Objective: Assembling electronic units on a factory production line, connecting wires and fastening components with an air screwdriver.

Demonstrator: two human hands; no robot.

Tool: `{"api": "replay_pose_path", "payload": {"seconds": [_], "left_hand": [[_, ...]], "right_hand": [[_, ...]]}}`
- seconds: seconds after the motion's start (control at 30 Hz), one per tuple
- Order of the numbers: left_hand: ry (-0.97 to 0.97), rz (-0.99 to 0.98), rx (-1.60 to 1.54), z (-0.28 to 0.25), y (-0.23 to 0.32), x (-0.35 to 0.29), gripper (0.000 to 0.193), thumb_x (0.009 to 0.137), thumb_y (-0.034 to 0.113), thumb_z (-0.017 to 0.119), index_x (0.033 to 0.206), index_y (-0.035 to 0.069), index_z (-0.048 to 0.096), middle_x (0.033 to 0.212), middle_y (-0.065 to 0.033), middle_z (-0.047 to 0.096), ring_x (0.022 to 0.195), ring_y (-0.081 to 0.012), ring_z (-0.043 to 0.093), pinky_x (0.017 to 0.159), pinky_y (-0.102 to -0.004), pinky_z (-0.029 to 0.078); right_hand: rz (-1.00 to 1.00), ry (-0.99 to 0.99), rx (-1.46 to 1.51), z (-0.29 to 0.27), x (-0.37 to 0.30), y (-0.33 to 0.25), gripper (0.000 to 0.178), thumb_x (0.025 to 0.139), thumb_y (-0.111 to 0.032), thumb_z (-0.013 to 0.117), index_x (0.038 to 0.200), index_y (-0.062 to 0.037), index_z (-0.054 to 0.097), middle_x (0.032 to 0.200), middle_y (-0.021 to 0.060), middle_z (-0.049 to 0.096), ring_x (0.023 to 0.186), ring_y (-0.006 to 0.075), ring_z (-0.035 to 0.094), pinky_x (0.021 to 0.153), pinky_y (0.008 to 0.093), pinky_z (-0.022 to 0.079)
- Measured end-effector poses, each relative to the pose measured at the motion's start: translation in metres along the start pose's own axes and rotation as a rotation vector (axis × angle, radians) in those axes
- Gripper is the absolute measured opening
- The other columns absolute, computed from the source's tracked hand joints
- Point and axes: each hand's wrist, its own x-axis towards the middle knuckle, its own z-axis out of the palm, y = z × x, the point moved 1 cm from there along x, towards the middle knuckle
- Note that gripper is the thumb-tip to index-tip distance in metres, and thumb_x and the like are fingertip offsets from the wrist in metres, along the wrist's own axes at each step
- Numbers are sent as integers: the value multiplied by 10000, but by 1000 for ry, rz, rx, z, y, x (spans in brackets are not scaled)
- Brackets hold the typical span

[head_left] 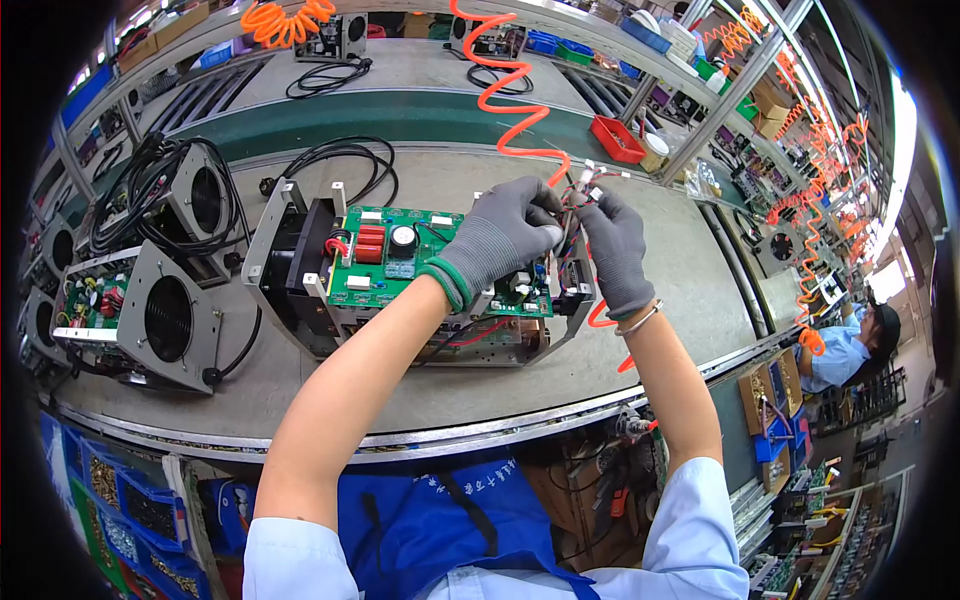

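On the grey assembly bench (560, 215), I work both gloved hands over an open metal chassis (300, 290) topped by a green circuit board (400, 260). My left hand (500, 240) curls over the board's right end, fingers pinched narrow on a bundle of thin wires (578, 195). My right hand (615, 250) grips the same bundle just beside it, fingers closed. An orange coiled hose (510, 95) hangs above.

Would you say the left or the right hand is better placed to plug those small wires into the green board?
Probably the left hand: it lies over the green circuit board, pinching the wire bundle. The right hand is beyond its edge.
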Motion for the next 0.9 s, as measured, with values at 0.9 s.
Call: {"api": "replay_pose_path", "payload": {"seconds": [0.9], "left_hand": [[34, -10, -38, -2, 1, 0, 250, 755, 85, 653, 975, -23, 609, 846, -99, 667, 785, -133, 645, 735, -282, 524]], "right_hand": [[-802, -381, -1029, -9, -61, -59, 266, 610, -144, 672, 868, -82, 683, 1256, 208, 501, 1249, 370, 420, 999, 523, 295]]}}
